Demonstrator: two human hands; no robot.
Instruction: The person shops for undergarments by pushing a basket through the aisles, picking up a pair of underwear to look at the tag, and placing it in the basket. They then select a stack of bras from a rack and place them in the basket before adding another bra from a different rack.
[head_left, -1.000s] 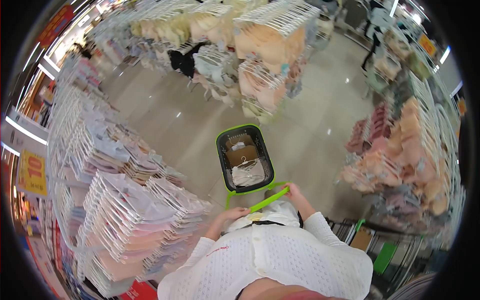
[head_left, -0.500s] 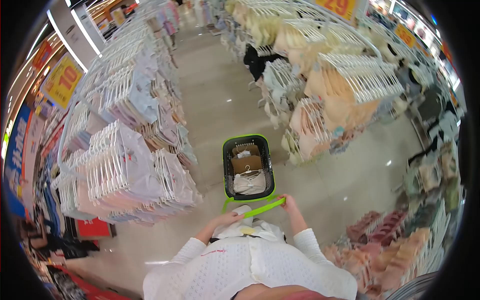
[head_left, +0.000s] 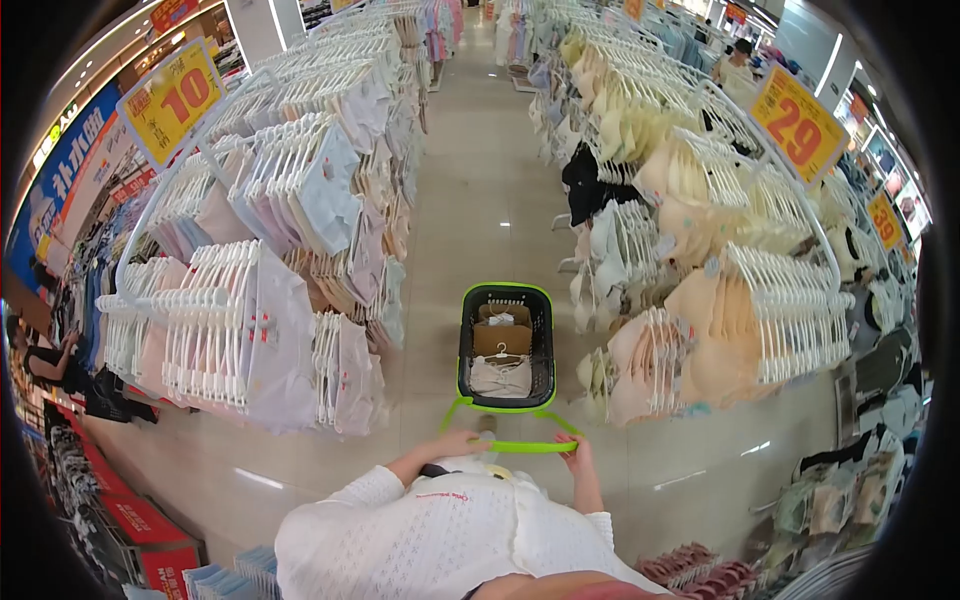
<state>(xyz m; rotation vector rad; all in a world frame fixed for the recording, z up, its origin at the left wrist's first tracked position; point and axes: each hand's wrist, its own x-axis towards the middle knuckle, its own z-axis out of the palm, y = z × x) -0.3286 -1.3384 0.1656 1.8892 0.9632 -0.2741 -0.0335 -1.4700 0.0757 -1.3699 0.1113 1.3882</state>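
A black basket point(head_left: 551, 360) with a bright green rim stands in front of me on the floor. Its green handle point(head_left: 525, 447) reaches back towards my waist. At the left end, my left hand point(head_left: 458, 444) is closed round this handle. My right hand point(head_left: 576, 452) grips the opposite end, fingers wrapped over it. Inside the basket lies a pale garment point(head_left: 500, 378) on a white hanger point(head_left: 502, 350). Behind that garment are brown pieces point(head_left: 503, 338) that look like cardboard, and a small white item point(head_left: 500, 320).
Racks of pale hanging clothes point(head_left: 285, 330) line the left, and racks of peach and cream bras point(head_left: 715, 320) the right. A tiled aisle point(head_left: 480, 170) runs between them. Price signs point(head_left: 180, 95) rise above the racks. A person point(head_left: 50, 360) is at the far left.
My view has swung and levelled, so both racks and the aisle appear squarer ahead. The handle lies more level than before. Both hands keep their hold on it.
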